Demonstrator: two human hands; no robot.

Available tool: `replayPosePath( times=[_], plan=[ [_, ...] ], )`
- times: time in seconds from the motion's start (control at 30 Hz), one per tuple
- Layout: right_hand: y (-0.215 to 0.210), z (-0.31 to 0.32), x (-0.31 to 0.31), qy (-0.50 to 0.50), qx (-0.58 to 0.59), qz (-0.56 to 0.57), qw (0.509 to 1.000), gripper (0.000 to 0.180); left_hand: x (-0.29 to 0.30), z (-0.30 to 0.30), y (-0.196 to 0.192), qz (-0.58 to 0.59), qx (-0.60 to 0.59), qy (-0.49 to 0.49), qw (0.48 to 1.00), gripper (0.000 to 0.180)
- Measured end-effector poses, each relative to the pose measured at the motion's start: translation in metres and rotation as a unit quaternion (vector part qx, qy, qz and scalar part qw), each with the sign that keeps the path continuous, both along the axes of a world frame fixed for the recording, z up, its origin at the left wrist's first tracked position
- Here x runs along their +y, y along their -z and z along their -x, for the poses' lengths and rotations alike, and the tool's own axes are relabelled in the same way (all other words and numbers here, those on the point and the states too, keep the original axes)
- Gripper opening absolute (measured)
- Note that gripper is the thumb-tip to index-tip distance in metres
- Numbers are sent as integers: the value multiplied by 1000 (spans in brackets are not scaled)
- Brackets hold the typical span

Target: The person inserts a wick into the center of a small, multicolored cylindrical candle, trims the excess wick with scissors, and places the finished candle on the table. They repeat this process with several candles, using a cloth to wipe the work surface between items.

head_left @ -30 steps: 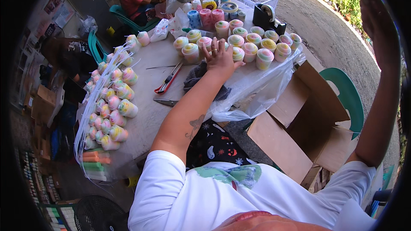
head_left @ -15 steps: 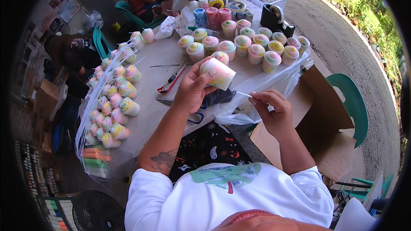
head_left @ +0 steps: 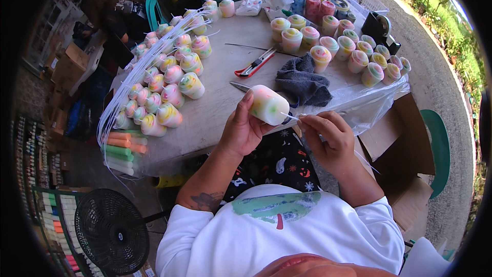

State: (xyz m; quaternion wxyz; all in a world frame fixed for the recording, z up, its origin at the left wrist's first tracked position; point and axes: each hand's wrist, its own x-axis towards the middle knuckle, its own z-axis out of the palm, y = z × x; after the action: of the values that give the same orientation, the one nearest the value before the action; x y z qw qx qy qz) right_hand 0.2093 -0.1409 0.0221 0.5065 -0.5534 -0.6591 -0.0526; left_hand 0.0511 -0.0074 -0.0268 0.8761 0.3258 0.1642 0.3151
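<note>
My left hand [head_left: 241, 132] is closed around a white pillar candle [head_left: 270, 103] with pink, yellow and green specks, tilted so its flat end faces my right hand. My right hand [head_left: 329, 137] pinches a thin white wick [head_left: 290, 116], whose tip meets the candle's flat end. How deep it goes in I cannot tell. The wick's tail [head_left: 367, 162] trails out past my right wrist. Beyond the candle lie a dark grey cloth [head_left: 303, 81], a red utility knife [head_left: 254, 63] and partly hidden scissors [head_left: 239, 86].
Several swirl-topped candles [head_left: 357, 60] stand at the table's right. At left, several candles [head_left: 172, 95] lie beside a bundle of long white wicks [head_left: 120, 95]. A tape dispenser [head_left: 380, 30], cardboard box [head_left: 412, 149], plastic sheet [head_left: 376, 97], black fan [head_left: 113, 231] and another person [head_left: 120, 13] are around.
The wick in my right hand has come up to the candle's end. My left hand has turned and lowered the candle. The view has shifted, showing more of the left side.
</note>
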Motion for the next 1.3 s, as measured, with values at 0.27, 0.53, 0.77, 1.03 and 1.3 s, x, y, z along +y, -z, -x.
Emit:
replayPosePath(
  times=[0.27, 0.53, 0.77, 1.03, 1.3],
  plan=[
    [-4, 12, 4, 11, -39, 14, 999, 20, 1, 8, 2, 10, -29, -2, 1000, 53],
    [-1, 15, 2, 28, 6, 27, 999, 18, -3, 8, -2, -18, -14, -27, 999, 50],
    [-3, 14, 0, 11, -20, 31, 999, 19, -2, 7, -1, -16, -23, -28, 999, 50],
    [-9, 11, -1, 2, 11, 63, 998, 15, -4, 7, -5, -69, -9, -40, 997, 49],
    [-12, 8, -1, 13, 46, 111, 993, 16, -10, 3, -14, -69, -35, -50, 996, 36]
  ],
)
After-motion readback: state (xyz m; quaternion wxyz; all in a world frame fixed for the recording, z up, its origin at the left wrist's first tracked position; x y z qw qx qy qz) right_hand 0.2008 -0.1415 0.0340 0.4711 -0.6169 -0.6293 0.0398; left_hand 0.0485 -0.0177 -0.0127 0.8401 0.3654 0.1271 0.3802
